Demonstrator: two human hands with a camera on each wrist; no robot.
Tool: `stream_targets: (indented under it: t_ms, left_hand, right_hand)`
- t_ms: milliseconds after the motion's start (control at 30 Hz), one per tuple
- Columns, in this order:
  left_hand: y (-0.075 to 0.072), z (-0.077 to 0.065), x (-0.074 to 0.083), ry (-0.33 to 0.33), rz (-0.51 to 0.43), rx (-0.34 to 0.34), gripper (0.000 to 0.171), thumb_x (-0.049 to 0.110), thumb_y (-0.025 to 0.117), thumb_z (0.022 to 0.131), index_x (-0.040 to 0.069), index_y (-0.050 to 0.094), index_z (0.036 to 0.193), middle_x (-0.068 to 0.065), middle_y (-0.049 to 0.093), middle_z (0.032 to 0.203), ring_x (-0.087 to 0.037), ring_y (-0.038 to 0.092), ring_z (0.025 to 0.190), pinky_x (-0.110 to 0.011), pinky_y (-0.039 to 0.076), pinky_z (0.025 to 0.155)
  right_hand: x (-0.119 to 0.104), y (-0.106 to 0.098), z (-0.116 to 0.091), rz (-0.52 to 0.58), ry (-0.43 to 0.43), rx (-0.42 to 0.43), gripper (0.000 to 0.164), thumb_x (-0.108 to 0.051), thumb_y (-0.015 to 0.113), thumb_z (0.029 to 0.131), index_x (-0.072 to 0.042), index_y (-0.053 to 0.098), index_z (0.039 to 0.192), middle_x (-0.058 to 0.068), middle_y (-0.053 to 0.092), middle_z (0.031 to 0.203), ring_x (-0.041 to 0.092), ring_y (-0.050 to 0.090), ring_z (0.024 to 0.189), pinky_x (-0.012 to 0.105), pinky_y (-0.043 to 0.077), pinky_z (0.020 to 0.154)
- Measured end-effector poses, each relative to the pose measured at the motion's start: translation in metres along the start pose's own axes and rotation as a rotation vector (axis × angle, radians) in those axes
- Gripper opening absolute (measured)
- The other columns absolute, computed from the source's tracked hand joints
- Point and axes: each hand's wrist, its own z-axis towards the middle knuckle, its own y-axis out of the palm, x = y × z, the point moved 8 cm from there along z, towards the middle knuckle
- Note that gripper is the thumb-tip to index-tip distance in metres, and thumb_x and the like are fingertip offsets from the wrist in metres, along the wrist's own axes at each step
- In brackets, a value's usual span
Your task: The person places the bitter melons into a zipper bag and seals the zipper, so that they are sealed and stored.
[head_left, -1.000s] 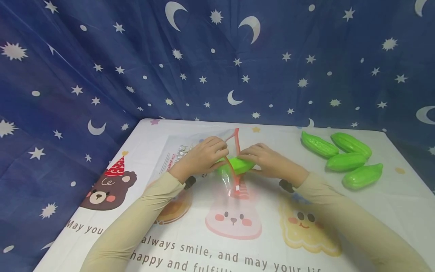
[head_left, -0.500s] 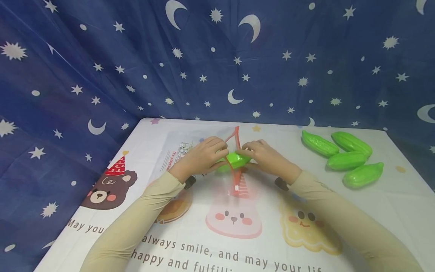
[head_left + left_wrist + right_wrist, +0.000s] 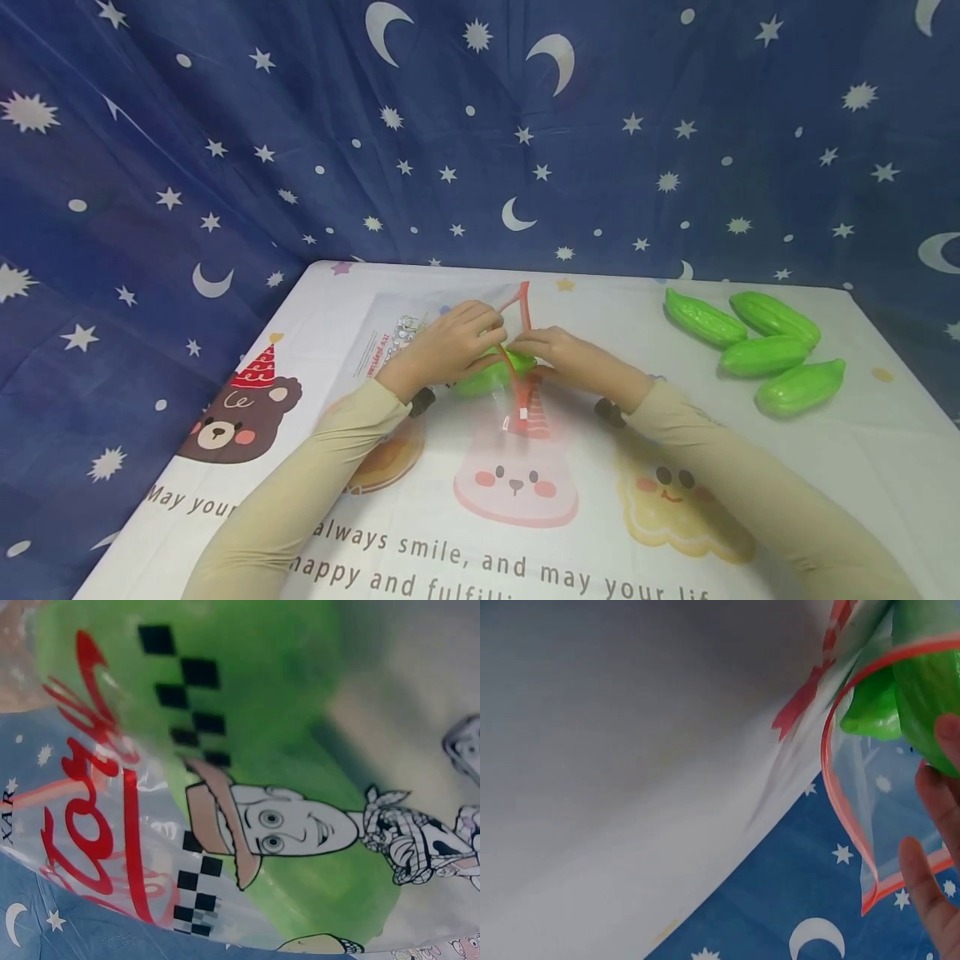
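A clear zip bag with a red zip edge and cartoon print lies mid-table, its mouth facing right. My left hand pinches the red edge near the middle of the mouth. At the opening, my right hand grips the end of a green ribbed gourd, most of which is inside the bag. The right wrist view shows fingers on this gourd and a second green gourd behind it in the bag. Both show blurred through the printed plastic in the left wrist view.
Several more green gourds lie grouped at the table's back right. A white cloth with cartoon prints and lettering covers the table. Dark blue curtains with moons and stars hang behind and at the left.
My right hand has moved left, bringing the gourd further into the bag. My left hand keeps its hold on the bag's edge. The grouped gourds have not moved.
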Motion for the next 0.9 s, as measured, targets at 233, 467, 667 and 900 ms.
stream_targets:
  t_ms: [233, 467, 667, 900]
  left_hand:
    - [-0.001, 0.001, -0.001, -0.007, 0.008, 0.0, 0.02, 0.024, 0.066, 0.085, 0.008, 0.058, 0.092, -0.005, 0.06, 0.095, -0.023, 0.057, 0.098, -0.034, 0.043, 0.098]
    - [0.0, 0.0, -0.002, -0.006, 0.022, 0.002, 0.019, 0.023, 0.067, 0.084, 0.008, 0.058, 0.091, -0.005, 0.06, 0.094, -0.023, 0.057, 0.097, -0.034, 0.043, 0.097]
    - [0.0, -0.001, -0.002, -0.001, 0.025, 0.009, 0.02, 0.024, 0.067, 0.084, 0.008, 0.059, 0.091, -0.004, 0.06, 0.094, -0.023, 0.056, 0.096, -0.034, 0.043, 0.096]
    - [0.002, -0.002, -0.002, -0.002, 0.014, 0.012, 0.019, 0.024, 0.067, 0.084, 0.009, 0.059, 0.091, -0.004, 0.061, 0.093, -0.022, 0.056, 0.096, -0.033, 0.044, 0.096]
  right_hand:
    - [-0.001, 0.003, 0.001, -0.115, -0.019, 0.046, 0.042, -0.014, 0.08, 0.07, -0.006, 0.067, 0.109, 0.003, 0.068, 0.102, 0.018, 0.061, 0.093, 0.035, 0.048, 0.083]
    - [0.006, 0.0, -0.006, -0.143, 0.01, 0.063, 0.043, -0.022, 0.08, 0.072, -0.006, 0.067, 0.11, 0.005, 0.069, 0.104, 0.021, 0.063, 0.097, 0.039, 0.047, 0.085]
    - [0.011, -0.013, -0.018, -0.172, 0.051, 0.05, 0.05, -0.021, 0.081, 0.07, -0.005, 0.064, 0.114, 0.009, 0.067, 0.105, 0.026, 0.062, 0.101, 0.045, 0.045, 0.089]
    - [0.021, -0.037, -0.041, -0.243, 0.12, -0.013, 0.059, -0.021, 0.081, 0.069, -0.008, 0.059, 0.121, 0.011, 0.064, 0.113, 0.03, 0.057, 0.108, 0.05, 0.041, 0.095]
